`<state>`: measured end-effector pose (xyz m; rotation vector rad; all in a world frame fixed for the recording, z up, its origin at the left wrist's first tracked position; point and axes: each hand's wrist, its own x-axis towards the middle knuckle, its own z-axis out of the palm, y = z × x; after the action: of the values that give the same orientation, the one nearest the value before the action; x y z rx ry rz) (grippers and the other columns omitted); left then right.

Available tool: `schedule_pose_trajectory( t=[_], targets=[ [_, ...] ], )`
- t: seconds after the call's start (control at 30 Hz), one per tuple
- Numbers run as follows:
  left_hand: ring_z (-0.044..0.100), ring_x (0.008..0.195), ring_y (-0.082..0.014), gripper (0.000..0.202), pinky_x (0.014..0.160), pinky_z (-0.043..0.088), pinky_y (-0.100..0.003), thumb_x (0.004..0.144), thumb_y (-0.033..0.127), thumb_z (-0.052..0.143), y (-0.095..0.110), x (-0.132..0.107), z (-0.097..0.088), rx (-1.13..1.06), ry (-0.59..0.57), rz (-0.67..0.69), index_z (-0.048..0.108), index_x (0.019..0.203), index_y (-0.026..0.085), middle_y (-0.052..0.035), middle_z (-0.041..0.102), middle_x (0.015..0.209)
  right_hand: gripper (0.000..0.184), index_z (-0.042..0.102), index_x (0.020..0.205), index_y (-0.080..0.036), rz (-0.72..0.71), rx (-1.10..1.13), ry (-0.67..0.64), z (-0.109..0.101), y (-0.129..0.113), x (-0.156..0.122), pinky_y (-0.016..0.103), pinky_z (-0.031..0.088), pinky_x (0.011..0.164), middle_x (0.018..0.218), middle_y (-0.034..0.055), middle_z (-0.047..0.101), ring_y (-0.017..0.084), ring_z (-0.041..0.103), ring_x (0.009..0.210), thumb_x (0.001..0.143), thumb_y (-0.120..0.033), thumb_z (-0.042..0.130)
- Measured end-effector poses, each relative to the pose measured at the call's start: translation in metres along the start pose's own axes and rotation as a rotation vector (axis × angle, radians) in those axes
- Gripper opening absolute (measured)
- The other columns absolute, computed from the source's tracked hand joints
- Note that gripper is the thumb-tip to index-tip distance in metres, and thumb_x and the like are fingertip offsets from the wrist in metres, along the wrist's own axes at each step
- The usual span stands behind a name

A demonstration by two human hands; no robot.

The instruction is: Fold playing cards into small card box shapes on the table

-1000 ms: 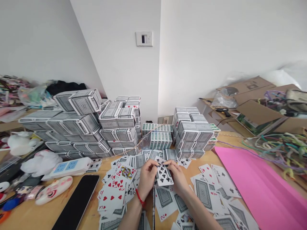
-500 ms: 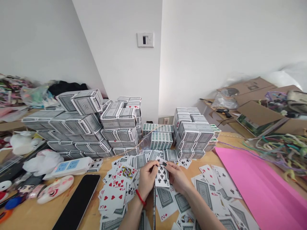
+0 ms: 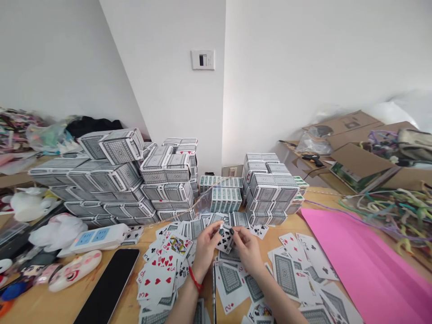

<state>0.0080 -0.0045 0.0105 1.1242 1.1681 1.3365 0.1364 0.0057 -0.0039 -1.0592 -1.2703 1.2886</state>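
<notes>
Both hands meet over the middle of the table, pinching a playing card point(image 3: 224, 244) with black clubs on its face, its far end bent or folded between the fingers. My left hand point(image 3: 208, 243), with a red cord at the wrist, grips the card's left side. On its right side, my right hand point(image 3: 247, 245) holds the far edge with thumb and fingers. Whether more than one card is held, I cannot tell. Loose cards point(image 3: 158, 276) lie face up left of the hands, and a face-down card point(image 3: 231, 279) rests just below them.
Blocks made of folded cards are stacked at the left point(image 3: 111, 175) and right point(image 3: 273, 186). Green card boxes point(image 3: 226, 200) stand between them. A black phone point(image 3: 110, 285), a power strip point(image 3: 97, 238) and a pink sheet point(image 3: 351, 256) flank the loose cards. Cardboard boxes point(image 3: 364, 166) sit far right.
The card has turned and tilted, and its far end now looks bent between the fingers. My left hand has moved slightly up along it. The view has shifted a little.
</notes>
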Motion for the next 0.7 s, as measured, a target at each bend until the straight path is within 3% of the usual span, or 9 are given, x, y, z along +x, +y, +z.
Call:
schedule_pose_trajectory(
  t=[0.1,0.23,0.7],
  targets=[
    [0.057,0.085,-0.0191,0.023,0.077,0.042,-0.029,0.067,0.026,0.059,-0.0045,0.0002,0.0016,0.077,0.038,0.018,0.06,0.087,0.016,-0.0057,0.064,0.088,0.019,0.054,0.077,-0.018,-0.136,-0.162,0.002,0.003,-0.0024,-0.0033,0.024,0.039,0.059,0.067,0.0022,0.055,0.015,0.05,0.064,0.081,-0.033,0.044],
    [0.055,0.076,-0.0172,0.012,0.07,0.042,-0.027,0.067,0.027,0.059,-0.006,-0.0003,0.0022,0.16,0.113,0.043,0.06,0.073,0.016,-0.0027,0.062,0.075,0.016,0.054,0.079,-0.019,-0.215,-0.243,-0.018,0.0062,-0.0016,-0.0068,0.025,0.041,0.065,0.072,0.0031,0.057,0.017,0.053,0.072,0.082,-0.025,0.04],
    [0.052,0.057,-0.0129,0.017,0.055,0.038,-0.023,0.063,0.031,0.06,-0.0039,-0.0002,-0.0009,-0.059,0.12,-0.095,0.063,0.062,0.014,0.0006,0.059,0.059,0.014,0.056,0.07,-0.018,-0.207,-0.306,-0.058,0.0053,-0.0049,-0.0074,0.023,0.036,0.055,0.061,0.0,0.053,0.014,0.047,0.058,0.077,-0.022,0.044]
  ],
)
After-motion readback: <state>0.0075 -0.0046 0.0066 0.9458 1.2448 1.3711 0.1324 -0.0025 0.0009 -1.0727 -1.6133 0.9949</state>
